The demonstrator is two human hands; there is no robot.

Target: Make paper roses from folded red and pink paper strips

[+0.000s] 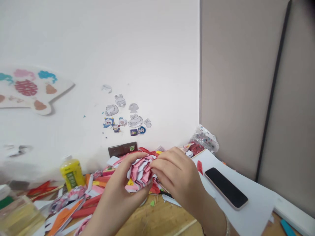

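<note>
A pink and white folded-paper piece (140, 173), layered like a ruffled ball, is held up over the wooden table (147, 219). Curled around its left side and underneath is my left hand (124, 183), closed on it. From the right, my right hand (176, 172) pinches at its edge with thumb and fingertips pressed together. The right fingertips touch the paper; whether they grip a fold or something smaller is hidden. Behind and below the hands lie heaps of red, orange, pink and white paper strips (91, 206).
A yellow bottle (72, 173) stands at left, near a clear container (19, 216) of pale liquid. At right, a black-screened phone (226, 187) lies on white paper (251, 214). A crinkled plastic bag (205, 137) sits in the corner. Stickers (120, 100) dot the white wall.
</note>
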